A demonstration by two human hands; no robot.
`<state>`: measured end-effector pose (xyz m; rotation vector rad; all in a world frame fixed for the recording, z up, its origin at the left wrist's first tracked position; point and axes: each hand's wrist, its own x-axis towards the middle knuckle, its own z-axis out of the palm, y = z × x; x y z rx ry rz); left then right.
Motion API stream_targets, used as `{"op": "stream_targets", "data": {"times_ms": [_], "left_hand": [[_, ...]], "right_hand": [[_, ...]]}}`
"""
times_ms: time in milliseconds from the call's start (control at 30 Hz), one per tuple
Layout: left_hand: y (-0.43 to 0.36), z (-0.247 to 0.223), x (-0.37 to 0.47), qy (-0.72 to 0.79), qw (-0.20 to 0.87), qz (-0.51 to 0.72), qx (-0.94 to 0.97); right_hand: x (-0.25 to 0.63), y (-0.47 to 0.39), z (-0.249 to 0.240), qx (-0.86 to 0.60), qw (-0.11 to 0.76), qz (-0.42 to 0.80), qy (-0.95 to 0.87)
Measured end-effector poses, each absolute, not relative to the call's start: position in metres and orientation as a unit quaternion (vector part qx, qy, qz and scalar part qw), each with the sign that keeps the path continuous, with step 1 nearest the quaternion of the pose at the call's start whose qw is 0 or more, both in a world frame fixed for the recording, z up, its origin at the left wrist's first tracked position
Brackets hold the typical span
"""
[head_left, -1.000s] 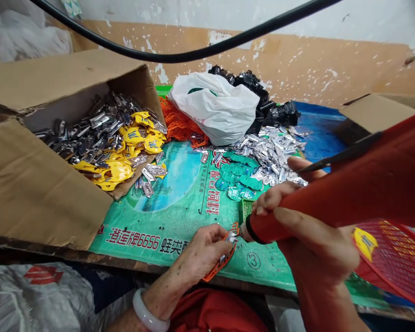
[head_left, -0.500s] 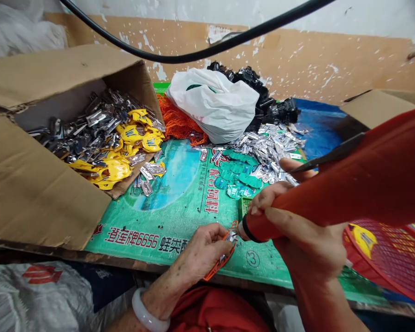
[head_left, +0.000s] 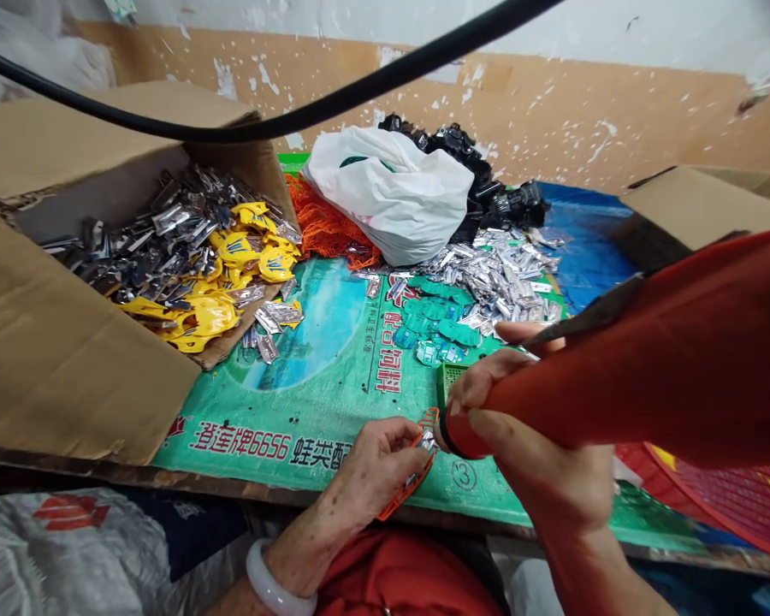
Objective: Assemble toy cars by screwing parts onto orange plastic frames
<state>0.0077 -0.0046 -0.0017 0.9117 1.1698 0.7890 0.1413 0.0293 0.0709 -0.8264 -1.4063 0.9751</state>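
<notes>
My left hand (head_left: 382, 475) is closed round a bright orange plastic part (head_left: 405, 494) with a silvery piece on it, low over the table's front edge. Wrapped round a thick red electric screwdriver (head_left: 552, 402), my right hand (head_left: 561, 479) has a finger along the tool's dark lever. The screwdriver slants down to the left. Its nose, with a black ring, meets the silvery piece at the left fingertips; the exact contact is hidden. Just behind the tool's nose stands a small green basket (head_left: 447, 378), partly covered by my right hand.
At left a cardboard box (head_left: 103, 342) holds silvery packets and yellow parts (head_left: 211, 316). Behind are a white plastic bag (head_left: 391, 192), orange netting, black parts (head_left: 513, 205), silvery packets (head_left: 497, 274) and teal parts (head_left: 440, 321). A red basket (head_left: 725, 496) stands right. A black cable (head_left: 282, 124) hangs across the top.
My view has turned slightly right, and the overhead cable has swung left and lower. The screwdriver has tilted a little lower; both hands keep their grips.
</notes>
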Motion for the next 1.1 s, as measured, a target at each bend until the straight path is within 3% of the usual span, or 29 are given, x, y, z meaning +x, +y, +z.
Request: {"op": "stream_targets", "data": {"times_ms": [400, 600, 1100], "left_hand": [[-0.007, 0.002, 0.006, 0.528, 0.683, 0.35, 0.364], [-0.006, 0.009, -0.001, 0.552, 0.66, 0.333, 0.386], [-0.004, 0.011, -0.001, 0.546, 0.672, 0.32, 0.385]], "right_hand": [[0.147, 0.035, 0.075, -0.312, 0.592, 0.501, -0.549], [0.165, 0.059, 0.074, -0.385, 0.671, 0.401, -0.491], [0.176, 0.084, 0.036, -0.45, 0.664, 0.339, -0.492]]}}
